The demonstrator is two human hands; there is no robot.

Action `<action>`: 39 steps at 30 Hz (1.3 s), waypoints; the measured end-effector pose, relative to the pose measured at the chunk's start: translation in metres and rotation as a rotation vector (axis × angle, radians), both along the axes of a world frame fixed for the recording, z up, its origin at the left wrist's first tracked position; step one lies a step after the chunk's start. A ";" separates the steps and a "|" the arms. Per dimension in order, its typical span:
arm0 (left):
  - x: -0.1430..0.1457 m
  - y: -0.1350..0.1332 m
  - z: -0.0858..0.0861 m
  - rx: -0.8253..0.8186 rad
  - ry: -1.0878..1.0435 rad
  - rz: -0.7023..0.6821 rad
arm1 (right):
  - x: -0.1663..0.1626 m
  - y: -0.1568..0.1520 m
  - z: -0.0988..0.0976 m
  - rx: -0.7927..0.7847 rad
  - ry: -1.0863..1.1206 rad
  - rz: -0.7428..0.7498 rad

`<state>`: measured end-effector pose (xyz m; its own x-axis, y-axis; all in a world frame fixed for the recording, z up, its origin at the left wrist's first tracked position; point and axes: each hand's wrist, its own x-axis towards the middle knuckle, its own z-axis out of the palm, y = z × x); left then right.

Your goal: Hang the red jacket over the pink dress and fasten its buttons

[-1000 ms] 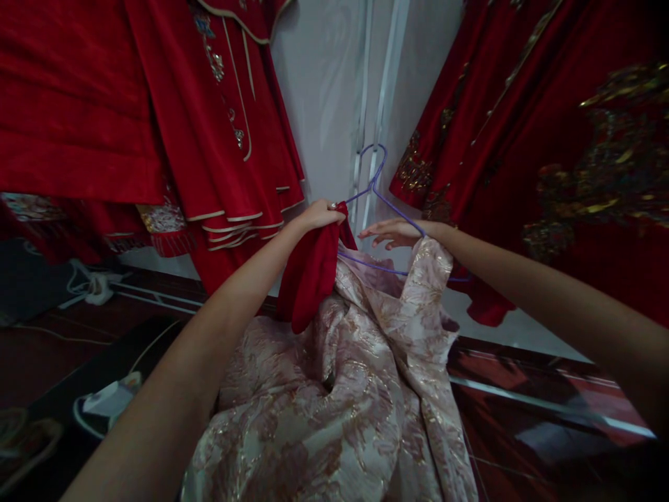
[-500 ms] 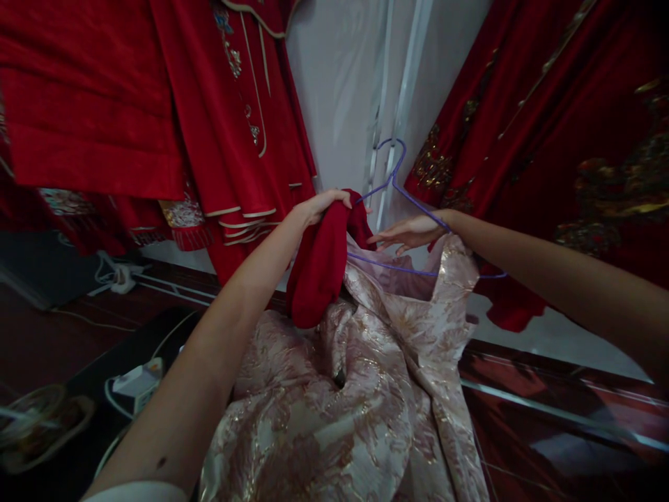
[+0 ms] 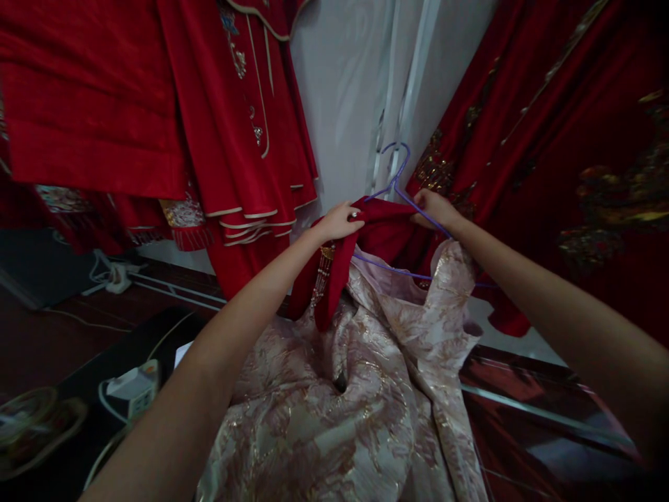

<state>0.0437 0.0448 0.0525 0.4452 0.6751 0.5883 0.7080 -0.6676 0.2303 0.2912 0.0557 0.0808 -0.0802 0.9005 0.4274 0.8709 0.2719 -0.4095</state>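
Both hands are up at twelve o'clock, working close together. The left hand [image 3: 339, 222] is shut tight, fingers bunched on the upper edge of the red cloth [image 3: 379, 233], and a beaded tassel [image 3: 323, 268] dangles from the fabric just below that fist, at its six o'clock. Over at three o'clock from it, the right hand [image 3: 433, 208] is curled closed around the sloping arm of the purple wire hanger [image 3: 389, 267]. Whether it pinches some of the red cloth too, I cannot tell.

The red cloth stretches between the two fists, draped across the hanger's near side, with its loose end falling towards seven o'clock. The hanger's hook pokes up at twelve o'clock above the hands, and its bottom wire runs just behind the neckline of the brocade dress [image 3: 366, 390]. That pink and gold dress spills down from the hanger to six o'clock, filling the space between the forearms.

Red robes [image 3: 209, 104] hang at ten o'clock, more of them at two o'clock, with a pale wall [image 3: 339, 84] between. A power strip [image 3: 133, 385] lies on the dark floor [image 3: 523, 418] at eight o'clock.
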 end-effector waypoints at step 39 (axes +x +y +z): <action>0.028 -0.035 -0.030 0.097 -0.017 0.309 | -0.035 -0.081 -0.084 0.204 0.617 0.296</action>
